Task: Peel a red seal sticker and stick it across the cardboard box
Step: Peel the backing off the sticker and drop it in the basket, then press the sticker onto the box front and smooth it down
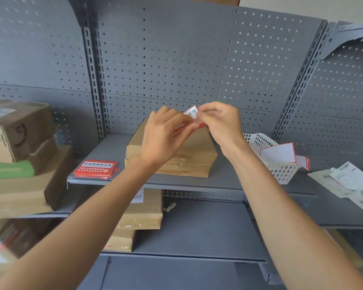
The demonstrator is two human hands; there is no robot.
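A flat brown cardboard box (184, 158) lies on the grey shelf (224, 181), on top of a second box like it. Both hands are raised just above its far edge. My left hand (164, 137) and my right hand (218, 124) pinch one red and white seal sticker (190, 114) between their fingertips. Its white end with black characters sticks up between the hands, and a red part shows below the left fingers. Fingers hide the rest of it. A stack of red seal stickers (96, 168) lies on the shelf, left of the box.
A white plastic basket (279, 170) with peeled white backing sheets (279, 153) stands right of the box. Shipping labels (352, 181) lie at the far right. Brown parcels (19, 143) are stacked on the left, and more boxes (143, 212) sit on the shelf below. Grey pegboard is behind.
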